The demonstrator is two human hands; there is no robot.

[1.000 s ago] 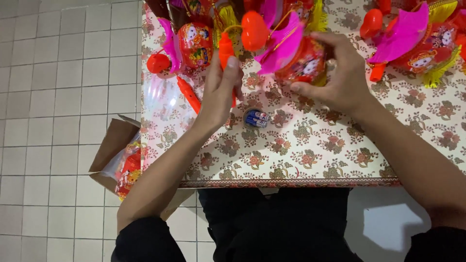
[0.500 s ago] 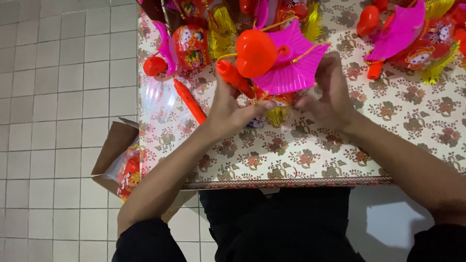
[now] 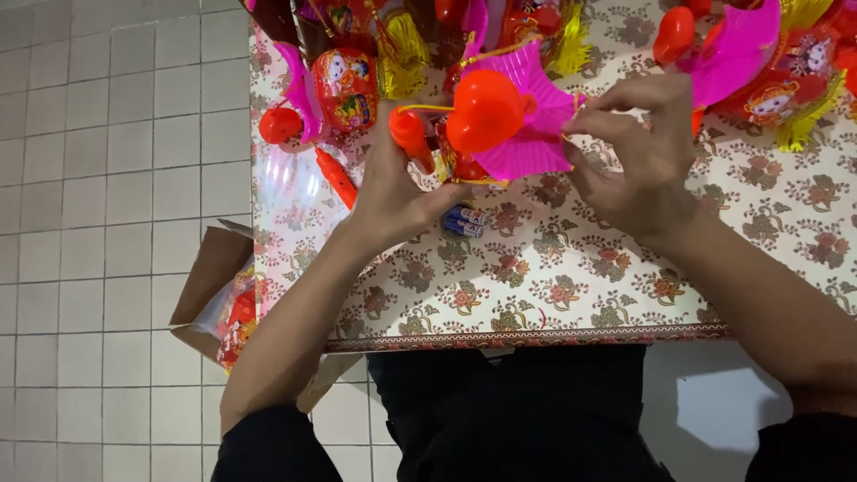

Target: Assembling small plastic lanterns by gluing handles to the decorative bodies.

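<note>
Two hands at work above the patterned surface (image 3: 571, 286): left hand (image 3: 393, 192) closed around one orange handle (image 3: 412, 134), right hand (image 3: 638, 152) pinching the edge of one pink fan-shaped lantern (image 3: 527, 134) with one orange heart (image 3: 486, 112). Beneath, two small batteries (image 3: 464, 220). One cardboard box (image 3: 214, 286) on the floor, left.

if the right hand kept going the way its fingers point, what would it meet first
The right hand points left across the table, so it would first meet the pink pleated fan of the toy lantern it already touches, then the orange heart-shaped piece. Depth is unclear.
</note>
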